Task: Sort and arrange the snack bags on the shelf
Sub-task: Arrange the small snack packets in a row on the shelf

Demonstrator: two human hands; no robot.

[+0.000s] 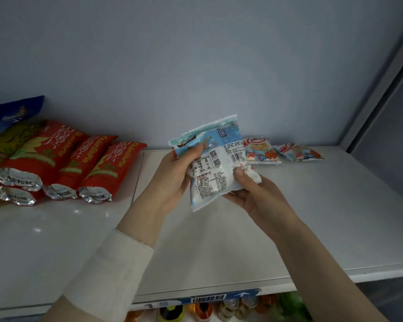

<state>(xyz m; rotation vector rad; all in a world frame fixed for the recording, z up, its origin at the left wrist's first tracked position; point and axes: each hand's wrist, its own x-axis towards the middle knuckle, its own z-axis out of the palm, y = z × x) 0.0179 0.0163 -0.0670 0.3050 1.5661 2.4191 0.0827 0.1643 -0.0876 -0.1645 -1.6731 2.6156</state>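
— Where is the bag?
— Over the white shelf (312,217), right of the red snack bags (79,163). The left hand (172,180) and right hand (256,196) both hold the pale snack bag (214,168), fingers curled round its side edges.
— How will it handle?
— Likely light, soft, slippery film, so the sealed edges are safest. Printed back faces the person, long axis roughly upright, top seam toward the wall, near two small bags (262,151).
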